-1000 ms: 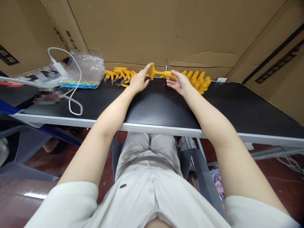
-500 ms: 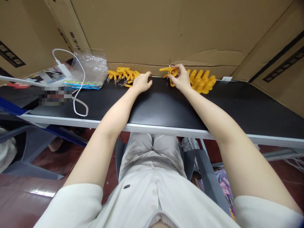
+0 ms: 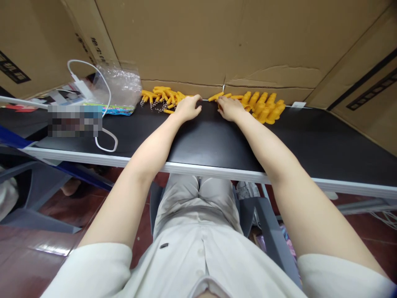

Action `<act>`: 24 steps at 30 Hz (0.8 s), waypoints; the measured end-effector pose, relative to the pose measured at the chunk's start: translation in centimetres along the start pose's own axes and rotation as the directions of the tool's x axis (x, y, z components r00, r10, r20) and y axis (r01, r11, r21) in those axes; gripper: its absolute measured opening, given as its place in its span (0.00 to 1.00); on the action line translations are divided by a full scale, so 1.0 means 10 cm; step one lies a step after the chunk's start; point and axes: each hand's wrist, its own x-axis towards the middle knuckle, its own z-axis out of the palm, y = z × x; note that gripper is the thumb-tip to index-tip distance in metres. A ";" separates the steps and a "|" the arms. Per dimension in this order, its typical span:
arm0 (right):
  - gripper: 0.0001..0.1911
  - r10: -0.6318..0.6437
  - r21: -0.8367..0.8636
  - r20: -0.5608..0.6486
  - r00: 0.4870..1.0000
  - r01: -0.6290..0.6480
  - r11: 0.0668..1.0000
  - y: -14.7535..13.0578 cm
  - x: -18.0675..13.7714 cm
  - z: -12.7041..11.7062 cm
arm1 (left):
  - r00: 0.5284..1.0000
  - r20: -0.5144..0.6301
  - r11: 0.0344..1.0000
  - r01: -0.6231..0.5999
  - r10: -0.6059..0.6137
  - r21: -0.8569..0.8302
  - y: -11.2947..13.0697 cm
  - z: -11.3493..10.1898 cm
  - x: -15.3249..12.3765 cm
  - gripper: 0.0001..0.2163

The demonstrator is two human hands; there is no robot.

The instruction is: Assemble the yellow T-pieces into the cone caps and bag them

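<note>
My left hand (image 3: 187,109) rests on the black tabletop with its thumb apart from the fingers, and I see nothing in its grasp. Just left of it lies a loose pile of corkscrews (image 3: 159,96) with yellow T-shaped handles and metal spirals. My right hand (image 3: 230,109) is lowered at the back of the table, fingers curled over a yellow handle (image 3: 216,97); the palm hides most of the grip. More yellow pieces lie behind these fingers. Right of that hand, several yellow sleeves (image 3: 263,108) stand upright close together.
Brown cardboard (image 3: 192,41) walls the back of the black table (image 3: 211,140). On the left are a clear plastic bag (image 3: 119,85), colourful packets (image 3: 122,110) and a looped white cable (image 3: 107,85). A small white piece (image 3: 299,105) lies at the back right.
My right hand has turned palm down and come down onto the yellow pieces. The ring-ended yellow piece that it held up no longer shows in its fingers. My left hand has barely moved.
</note>
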 end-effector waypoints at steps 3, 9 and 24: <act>0.32 0.030 -0.013 0.058 0.998 -0.029 0.999 0.02 0.02 -0.01 | 1.000 -0.007 0.999 -0.026 0.025 -0.032 -0.02 0.02 0.01 0.22; 0.32 0.100 0.004 0.071 0.993 -0.100 0.995 -0.05 0.02 -0.01 | 0.997 -0.007 0.995 -0.075 0.075 -0.059 -0.04 0.06 0.03 0.21; 0.32 0.499 -0.118 0.194 0.845 -0.485 0.867 -0.16 -0.72 -1.35 | 0.990 0.030 0.990 -0.139 0.139 -0.010 -0.05 0.10 0.06 0.18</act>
